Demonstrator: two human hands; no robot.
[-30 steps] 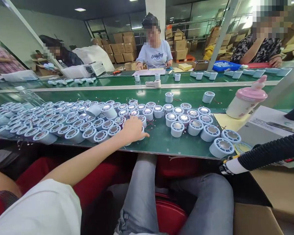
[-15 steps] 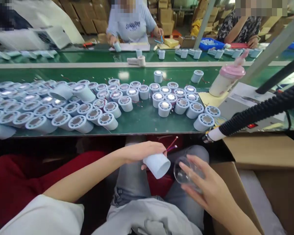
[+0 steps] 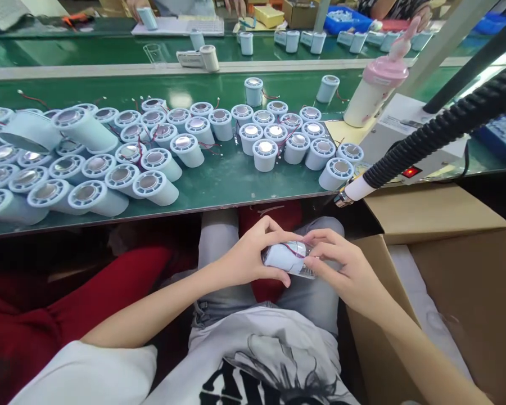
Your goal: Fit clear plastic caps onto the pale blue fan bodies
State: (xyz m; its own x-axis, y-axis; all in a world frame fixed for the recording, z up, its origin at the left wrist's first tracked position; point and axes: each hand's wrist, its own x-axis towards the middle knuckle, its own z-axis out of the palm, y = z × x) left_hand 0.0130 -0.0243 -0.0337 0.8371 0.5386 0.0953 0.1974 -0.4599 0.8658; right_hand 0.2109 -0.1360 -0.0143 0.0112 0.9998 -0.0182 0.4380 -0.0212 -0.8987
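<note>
Left hand point(image 3: 253, 259): curled round pale blue-white plastic cylinder with thin red wire point(image 3: 283, 256), gripped on its side above the lap, below the near edge of green bench top point(image 3: 223, 188). Half a second earlier held tilted and alone, well clear of the other hand. One second earlier not yet lifted, hand among the rows on the bench.

Right hand point(image 3: 346, 270): fingers pinched on clear round plastic cap point(image 3: 307, 273), now pressed against the cylinder's right end. Earlier apart from it, resting on spread fingers.

On bench: many like cylinders point(image 3: 152, 163) in rows, arrangement unchanged. Cream bottle with pink lid point(image 3: 369, 93) at right, black ribbed hose point(image 3: 442, 132) just beside it, open cardboard box point(image 3: 455, 264) below.
</note>
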